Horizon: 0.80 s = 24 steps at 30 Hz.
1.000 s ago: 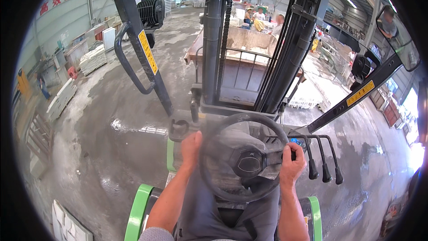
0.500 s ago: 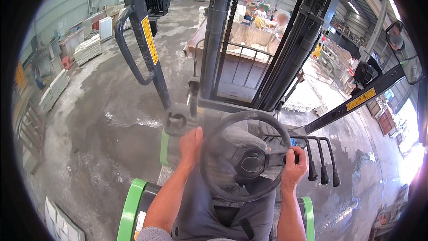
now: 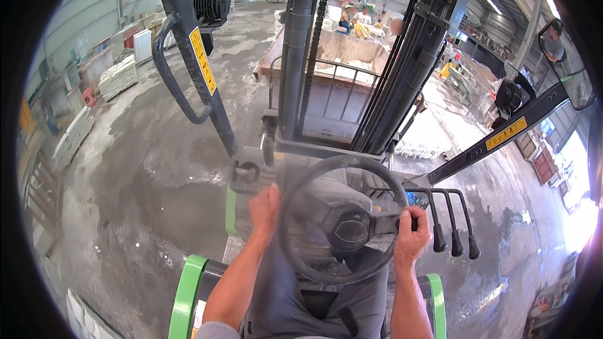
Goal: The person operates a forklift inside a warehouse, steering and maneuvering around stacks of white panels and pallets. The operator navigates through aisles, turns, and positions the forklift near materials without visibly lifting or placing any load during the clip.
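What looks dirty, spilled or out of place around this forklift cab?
Pale dust and wet-looking patches streak the concrete floor. Otherwise nothing stands out: the left hand and right hand grip the steering wheel.

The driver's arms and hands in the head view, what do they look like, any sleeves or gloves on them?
Both forearms are bare, coming up from the lower edge. The left hand and right hand wear no gloves, and no watch, ring or band shows on either. A grey short sleeve edge shows at the left upper arm, near the bottom; the right sleeve is out of view. Grey trousers show between the arms.
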Tool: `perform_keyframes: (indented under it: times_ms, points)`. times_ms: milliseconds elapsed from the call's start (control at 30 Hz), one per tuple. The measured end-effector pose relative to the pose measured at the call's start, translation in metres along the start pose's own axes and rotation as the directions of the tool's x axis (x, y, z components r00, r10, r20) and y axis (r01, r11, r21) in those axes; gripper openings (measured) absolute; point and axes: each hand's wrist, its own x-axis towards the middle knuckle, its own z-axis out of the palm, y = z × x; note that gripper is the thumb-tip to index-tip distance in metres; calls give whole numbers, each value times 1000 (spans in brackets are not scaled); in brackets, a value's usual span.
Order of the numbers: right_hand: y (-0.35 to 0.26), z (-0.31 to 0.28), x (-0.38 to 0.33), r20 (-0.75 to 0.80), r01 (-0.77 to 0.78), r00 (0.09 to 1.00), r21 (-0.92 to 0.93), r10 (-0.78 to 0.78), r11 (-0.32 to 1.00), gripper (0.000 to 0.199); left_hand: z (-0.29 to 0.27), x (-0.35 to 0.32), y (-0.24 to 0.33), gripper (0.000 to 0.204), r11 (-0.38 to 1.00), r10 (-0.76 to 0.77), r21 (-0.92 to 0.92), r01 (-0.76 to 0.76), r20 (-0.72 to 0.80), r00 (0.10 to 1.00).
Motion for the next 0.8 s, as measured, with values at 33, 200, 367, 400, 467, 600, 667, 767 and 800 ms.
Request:
perform_keyframes:
  times_ms: [33,200,367,400,467,600,667,767,800]
  points:
    - [-1,2,1,-6,-1,1000,10,1,1000,7,0,1,1,45,1000,12,-2,-12,3,1000]
    - [-6,9,9,-18,-20,1000,13,20,1000,7,2,9,8,45,997,41,66,-40,-14,999]
    - [-10,13,16,-9,-22,1000,48,23,999,7,4,11,9,46,997,-6,73,7,-2,1000]
    - [-10,13,16,-25,-7,1000,42,8,999,7,4,11,8,46,998,26,50,-26,3,1000]
    - [-9,13,17,-41,33,999,39,-32,999,7,4,11,6,46,999,34,33,-34,-3,999]
    - [-6,12,16,-13,1,1000,40,-1,999,8,5,11,2,46,999,7,44,-7,12,1000]
    - [-4,13,14,-19,13,1000,53,-12,999,8,5,11,1,46,995,-3,96,2,5,1000]
    - [-1,14,13,-17,11,1000,53,-10,999,8,6,11,1,47,994,27,104,-27,2,1000]
    - [-1,14,13,-13,15,1000,46,-15,999,8,6,11,1,47,995,29,100,-29,-4,1000]
